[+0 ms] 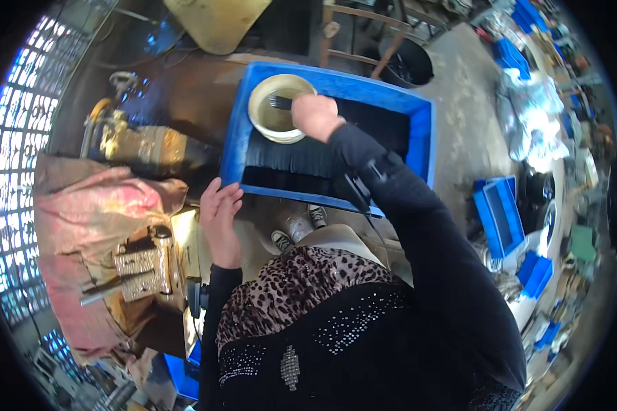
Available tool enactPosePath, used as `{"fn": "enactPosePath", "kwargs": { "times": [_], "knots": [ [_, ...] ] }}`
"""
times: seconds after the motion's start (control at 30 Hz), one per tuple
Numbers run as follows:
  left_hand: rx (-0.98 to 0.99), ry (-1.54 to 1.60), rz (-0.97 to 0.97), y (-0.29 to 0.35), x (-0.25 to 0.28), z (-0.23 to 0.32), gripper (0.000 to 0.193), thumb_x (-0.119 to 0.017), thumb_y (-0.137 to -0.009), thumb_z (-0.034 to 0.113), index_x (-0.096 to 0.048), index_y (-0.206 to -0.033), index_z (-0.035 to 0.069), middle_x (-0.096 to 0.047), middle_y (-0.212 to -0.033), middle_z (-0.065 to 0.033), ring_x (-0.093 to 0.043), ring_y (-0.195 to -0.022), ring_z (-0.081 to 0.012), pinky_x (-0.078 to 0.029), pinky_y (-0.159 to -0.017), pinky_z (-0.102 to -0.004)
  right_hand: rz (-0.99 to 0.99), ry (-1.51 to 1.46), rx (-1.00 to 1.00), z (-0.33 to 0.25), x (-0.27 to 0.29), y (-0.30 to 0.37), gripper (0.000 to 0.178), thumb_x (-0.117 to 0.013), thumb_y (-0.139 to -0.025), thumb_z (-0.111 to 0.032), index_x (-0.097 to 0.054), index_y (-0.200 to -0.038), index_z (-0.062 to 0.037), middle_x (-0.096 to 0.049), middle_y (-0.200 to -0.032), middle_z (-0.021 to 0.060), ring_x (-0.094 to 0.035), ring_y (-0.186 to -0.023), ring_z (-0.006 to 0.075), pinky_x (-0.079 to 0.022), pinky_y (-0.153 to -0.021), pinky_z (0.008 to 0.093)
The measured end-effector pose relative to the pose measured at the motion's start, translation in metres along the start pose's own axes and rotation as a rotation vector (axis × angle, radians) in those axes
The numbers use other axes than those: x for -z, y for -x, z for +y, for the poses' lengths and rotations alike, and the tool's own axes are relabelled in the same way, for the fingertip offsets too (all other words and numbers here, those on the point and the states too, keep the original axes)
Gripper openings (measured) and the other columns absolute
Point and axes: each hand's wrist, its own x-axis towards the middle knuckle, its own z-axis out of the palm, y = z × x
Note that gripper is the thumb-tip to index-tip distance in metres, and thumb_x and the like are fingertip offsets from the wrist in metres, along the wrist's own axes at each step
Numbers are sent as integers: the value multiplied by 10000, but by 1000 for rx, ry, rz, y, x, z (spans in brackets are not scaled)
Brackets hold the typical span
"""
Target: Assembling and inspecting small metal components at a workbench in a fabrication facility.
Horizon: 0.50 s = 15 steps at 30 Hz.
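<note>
My right hand [315, 116] is closed over the right rim of a round, cream-coloured bucket [256, 118]. From its fingers a dark piece with pale, tine-like ends [278, 102] reaches over the cloudy liquid in the bucket; its exact kind is unclear. The bucket stands inside a blue plastic crate [234, 147], toward the far left corner. Closely packed thin black strips [288, 156] lie in rows across the crate. My left hand [219, 216] is open, its fingers stretched out at the crate's near left corner, and holds nothing.
Left of the crate sits an oily machine with a brassy cylinder [147, 145]. A stained pink cloth [110, 212] drapes beside a metal vise-like block [142, 270]. Beyond the crate are a wooden frame [363, 41] and a black bucket [408, 63]. Blue bins [498, 216] line the right side.
</note>
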Motion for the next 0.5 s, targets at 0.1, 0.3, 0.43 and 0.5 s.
{"fn": "enactPosePath", "kwargs": {
  "times": [0.1, 0.3, 0.43, 0.5],
  "knots": [
    [10, 13, -67, -9, 5, -5, 387, -500, -969, 73, -437, -1345, 4, -610, -1172, -128, -603, -1034, -182, -478, -894, -283, 204, -445, -244, 9, -24, 53, 255, -571, -891, -260, -669, -946, -31, -691, -931, 185, -663, -926, 353, -507, -710, 440],
    [51, 22, -169, -16, -5, -5, 398, -494, -968, 72, -418, -1350, -12, -606, -1178, -144, -605, -1054, -203, -481, -907, -295, 247, -1352, -697, 61, -104, 150, 219, -580, -914, -255, -512, -829, -65, -488, -633, 16, -456, -487, 122, -355, -403, 277],
    [50, 34, -243, -21, -13, -16, 392, -475, -967, 76, -415, -1341, -27, -621, -1157, -146, -615, -1046, -216, -484, -906, -305, 286, -1135, -901, 127, -171, 179, 235, -580, -911, -251, -521, -831, -38, -502, -632, 40, -481, -480, 153, -369, -394, 304],
    [52, 33, -271, -22, -10, -23, 390, -467, -966, 78, -415, -1337, -34, -628, -1148, -145, -619, -1040, -220, -485, -904, -309, 286, -1049, -938, 137, -190, 173, 238, -578, -910, -250, -530, -832, -29, -507, -628, 46, -492, -483, 164, -371, -390, 310]
  ]
}}
